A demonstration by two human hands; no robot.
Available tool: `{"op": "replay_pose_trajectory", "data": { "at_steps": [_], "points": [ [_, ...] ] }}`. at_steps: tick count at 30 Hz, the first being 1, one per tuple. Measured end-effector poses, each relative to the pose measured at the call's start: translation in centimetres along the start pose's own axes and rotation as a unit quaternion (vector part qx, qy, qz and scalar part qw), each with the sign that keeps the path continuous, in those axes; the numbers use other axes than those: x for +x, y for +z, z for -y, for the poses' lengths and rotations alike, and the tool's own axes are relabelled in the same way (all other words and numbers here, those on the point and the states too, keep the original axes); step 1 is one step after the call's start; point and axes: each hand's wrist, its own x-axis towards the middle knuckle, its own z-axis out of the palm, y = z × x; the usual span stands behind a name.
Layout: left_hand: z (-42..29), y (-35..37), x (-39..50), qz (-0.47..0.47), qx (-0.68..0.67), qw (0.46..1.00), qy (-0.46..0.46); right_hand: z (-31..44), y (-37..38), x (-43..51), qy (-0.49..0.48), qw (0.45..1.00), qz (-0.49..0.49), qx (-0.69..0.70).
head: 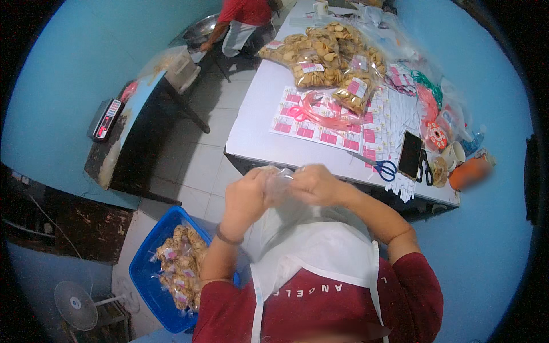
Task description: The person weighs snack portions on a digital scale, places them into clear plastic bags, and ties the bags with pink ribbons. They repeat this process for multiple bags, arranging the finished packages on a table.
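Observation:
Both hands meet in front of the white apron, near the front edge of the white table (251, 124). My left hand (248, 195) and my right hand (315, 184) grip a clear plastic bag (279, 182) between them; its lower part and contents are hard to make out. Beyond them, filled bags of round crackers (317, 64) with pink-and-white labels are heaped on the table. Pink plastic ties (326, 115) lie on sheets of printed labels (304, 133). Blue-handled scissors (386, 169) rest to the right, beside a smartphone (410, 153).
A blue plastic tub (143, 274) with bagged crackers stands on the floor at left. Black-handled scissors (424, 167), a mug (453, 154) and an orange container (469, 173) sit at the table's right edge. A digital scale (106, 120) stands on the side table; a co-worker (244, 21) is behind.

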Motion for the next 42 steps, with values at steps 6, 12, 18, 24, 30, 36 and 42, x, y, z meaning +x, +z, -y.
{"op": "replay_pose_trajectory", "data": {
  "at_steps": [6,12,18,24,30,36,42],
  "points": [
    [3.4,4.8,-3.3,0.091,-0.007,0.987,-0.132,-1.1,5.6,-2.2,0.155,0.971,0.052,0.172],
    [11.2,9.1,-4.0,0.067,-0.461,0.853,-0.235,-4.7,8.0,-1.7,0.230,0.937,0.063,0.255],
    [14.2,11.5,-5.4,0.012,-0.446,0.862,-0.242,-4.1,8.3,-0.7,0.235,0.944,0.046,0.227],
    [13.2,12.8,-4.6,-0.005,-0.333,0.910,-0.246,-2.3,8.3,0.6,0.161,0.966,0.072,0.191],
    [9.4,11.4,-5.3,-0.113,-0.226,0.954,-0.162,-4.1,6.9,1.4,0.259,0.925,0.086,0.263],
    [8.1,11.2,-4.5,-0.142,-0.173,0.971,-0.089,-3.7,6.8,1.7,0.214,0.943,0.091,0.240],
    [7.9,11.2,-4.6,-0.133,-0.174,0.975,-0.039,-4.2,7.6,1.2,0.286,0.910,0.005,0.300]
  ]
}}
